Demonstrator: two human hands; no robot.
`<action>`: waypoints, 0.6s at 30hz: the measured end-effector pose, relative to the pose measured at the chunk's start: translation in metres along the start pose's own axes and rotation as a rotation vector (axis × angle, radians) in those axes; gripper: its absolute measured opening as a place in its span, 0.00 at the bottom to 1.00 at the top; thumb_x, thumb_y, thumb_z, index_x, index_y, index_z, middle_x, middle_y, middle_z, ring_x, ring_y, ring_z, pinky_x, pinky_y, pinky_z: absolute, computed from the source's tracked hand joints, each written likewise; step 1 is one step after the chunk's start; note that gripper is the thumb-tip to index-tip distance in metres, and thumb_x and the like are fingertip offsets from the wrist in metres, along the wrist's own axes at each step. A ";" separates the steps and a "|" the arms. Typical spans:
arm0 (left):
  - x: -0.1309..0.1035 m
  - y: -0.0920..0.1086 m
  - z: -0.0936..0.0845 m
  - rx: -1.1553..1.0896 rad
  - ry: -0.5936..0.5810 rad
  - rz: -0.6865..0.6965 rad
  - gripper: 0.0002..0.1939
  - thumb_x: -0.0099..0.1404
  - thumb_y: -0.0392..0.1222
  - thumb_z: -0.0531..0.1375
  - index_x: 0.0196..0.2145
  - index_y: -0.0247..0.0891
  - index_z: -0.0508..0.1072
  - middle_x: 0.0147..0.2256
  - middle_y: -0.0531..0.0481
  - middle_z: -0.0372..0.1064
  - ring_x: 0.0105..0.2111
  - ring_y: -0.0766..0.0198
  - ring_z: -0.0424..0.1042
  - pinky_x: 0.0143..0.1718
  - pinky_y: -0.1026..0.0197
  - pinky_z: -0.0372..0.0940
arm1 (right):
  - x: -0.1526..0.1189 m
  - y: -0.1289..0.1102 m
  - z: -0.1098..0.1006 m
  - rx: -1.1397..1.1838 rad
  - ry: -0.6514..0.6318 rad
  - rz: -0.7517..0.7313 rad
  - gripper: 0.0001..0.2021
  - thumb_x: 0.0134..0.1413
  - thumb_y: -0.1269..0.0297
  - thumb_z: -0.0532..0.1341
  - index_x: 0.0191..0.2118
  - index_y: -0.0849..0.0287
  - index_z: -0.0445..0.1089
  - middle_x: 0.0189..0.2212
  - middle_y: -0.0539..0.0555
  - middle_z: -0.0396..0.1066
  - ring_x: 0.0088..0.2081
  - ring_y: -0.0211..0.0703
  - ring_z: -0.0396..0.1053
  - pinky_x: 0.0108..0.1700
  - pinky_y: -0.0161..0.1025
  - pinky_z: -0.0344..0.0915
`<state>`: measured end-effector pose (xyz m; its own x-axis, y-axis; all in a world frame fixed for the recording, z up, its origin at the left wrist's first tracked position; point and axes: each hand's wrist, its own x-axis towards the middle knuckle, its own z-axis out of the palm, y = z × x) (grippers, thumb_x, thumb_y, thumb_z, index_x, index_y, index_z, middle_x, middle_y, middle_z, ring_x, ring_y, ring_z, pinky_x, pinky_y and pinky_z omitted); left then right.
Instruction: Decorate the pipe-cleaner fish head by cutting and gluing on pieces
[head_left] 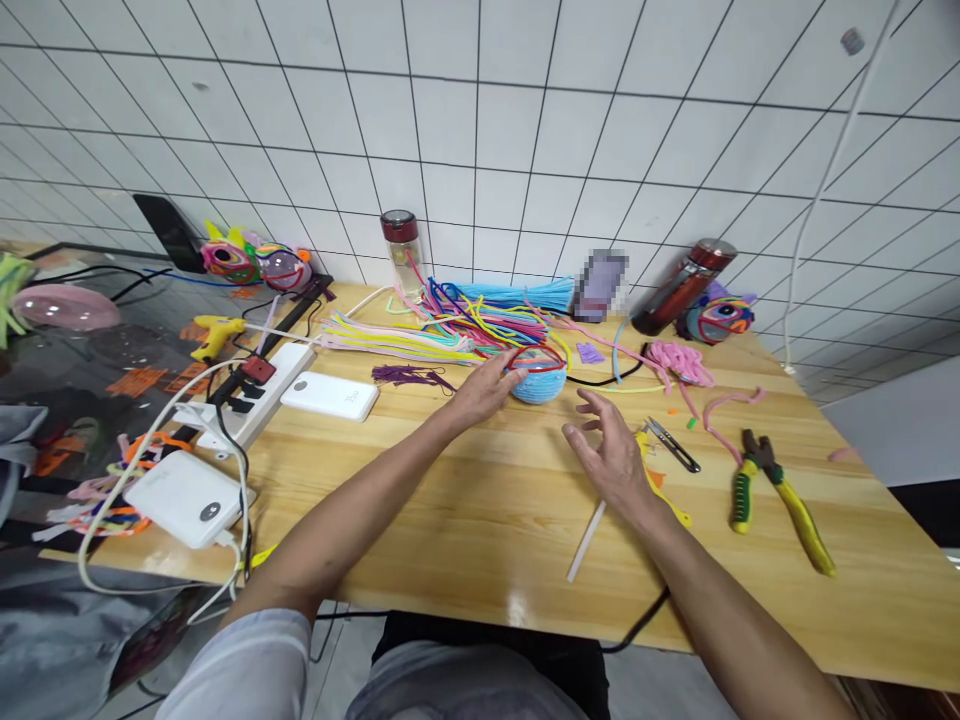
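My left hand grips the left side of a round ball wrapped in light blue pipe cleaner, its fingers at the rim. A red pipe cleaner outline runs round the ball's upper part, where a clear surface shows. To the right of the ball, my right hand hovers above the table with fingers apart and holds nothing. Under that hand lies a pale flat strip. Just beyond its wrist are small thread snips and a yellow tool, partly covered by the hand.
Bundles of coloured pipe cleaners lie behind the ball. Pliers and a pink pipe cleaner coil are on the right. A yellow glue gun, a power strip and white power banks with cables occupy the left.
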<state>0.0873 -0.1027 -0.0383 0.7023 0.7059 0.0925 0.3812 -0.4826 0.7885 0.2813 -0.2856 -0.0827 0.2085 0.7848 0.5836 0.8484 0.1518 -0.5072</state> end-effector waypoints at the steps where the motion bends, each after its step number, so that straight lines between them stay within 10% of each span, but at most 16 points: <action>1: 0.000 -0.001 0.000 -0.031 -0.011 -0.013 0.29 0.78 0.48 0.57 0.72 0.37 0.66 0.53 0.39 0.80 0.43 0.55 0.83 0.49 0.53 0.77 | 0.000 0.000 0.000 0.015 -0.008 0.038 0.26 0.73 0.51 0.63 0.70 0.56 0.66 0.58 0.67 0.78 0.50 0.54 0.81 0.47 0.50 0.82; 18: 0.000 -0.006 -0.003 -0.224 -0.106 0.215 0.20 0.63 0.40 0.68 0.52 0.40 0.72 0.53 0.45 0.74 0.37 0.62 0.73 0.46 0.55 0.72 | 0.006 0.004 0.001 0.353 -0.075 0.431 0.36 0.64 0.32 0.65 0.69 0.49 0.70 0.66 0.63 0.73 0.55 0.60 0.79 0.54 0.60 0.79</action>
<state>0.0831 -0.0984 -0.0415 0.8157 0.5363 0.2168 0.0837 -0.4802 0.8732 0.2853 -0.2795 -0.0821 0.4540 0.8591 0.2362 0.4772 -0.0106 -0.8788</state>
